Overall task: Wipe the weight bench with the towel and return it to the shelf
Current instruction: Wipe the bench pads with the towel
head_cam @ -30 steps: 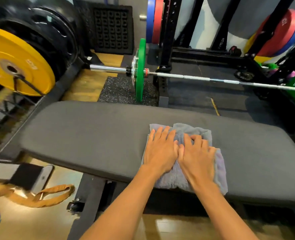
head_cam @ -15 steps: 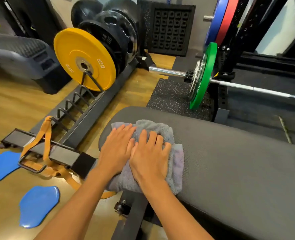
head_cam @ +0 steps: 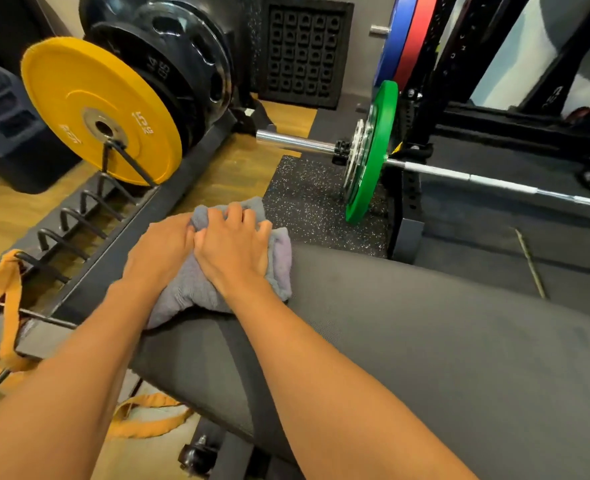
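Wiping the far end of the padded grey weight bench (head_cam: 425, 341) with a bunched grey terry towel (head_cam: 196, 289).
Left hand (head_cam: 160, 249) and right hand (head_cam: 234, 251) press down, fingers curling into cloth; shelf return remains, shelf unseen.

Dark grey padded bench (head_cam: 425, 341); grey towel (head_cam: 196, 289) bunched at its end.

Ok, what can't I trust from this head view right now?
- The shelf for the towel: not in frame at all.
- Bench pad under the towel: covered, so its cleanliness is unknown.
- Bench's right end: cut off by the frame edge.
- Left hand fingertips: curled out of sight at the bench end.
- Right hand: bunching the cloth; its palm contact is hidden.
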